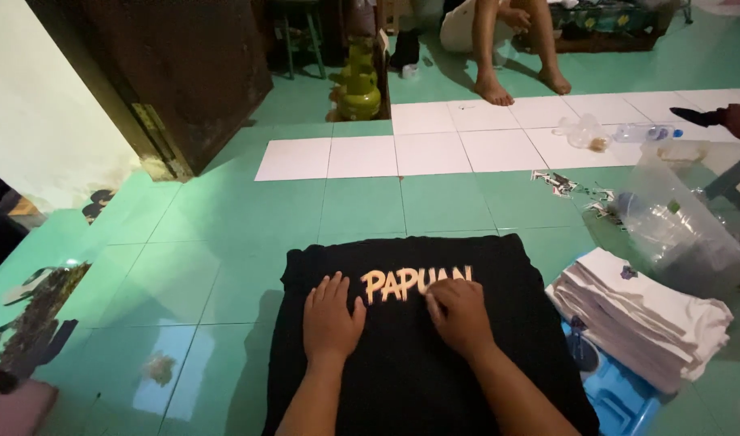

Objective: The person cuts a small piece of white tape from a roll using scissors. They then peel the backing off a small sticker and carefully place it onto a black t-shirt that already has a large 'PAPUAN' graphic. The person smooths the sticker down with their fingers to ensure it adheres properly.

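Note:
A black shirt (402, 371) with pale orange lettering (386, 284) lies flat on the green tiled floor in front of me. My left hand (331, 319) rests palm down on the cloth, fingers slightly apart, just left of the lettering. My right hand (459, 313) presses on the right end of the lettering with its fingers curled down onto the print. Neither hand grips anything.
A stack of folded white cloth (640, 319) sits on a blue plastic crate (620, 396) at my right. Clear plastic bags (677, 218) and bottles (644, 133) lie further right. A person's bare legs (491, 56) are at the back, near a green gas cylinder (360, 81) and a dark wooden door (176, 81).

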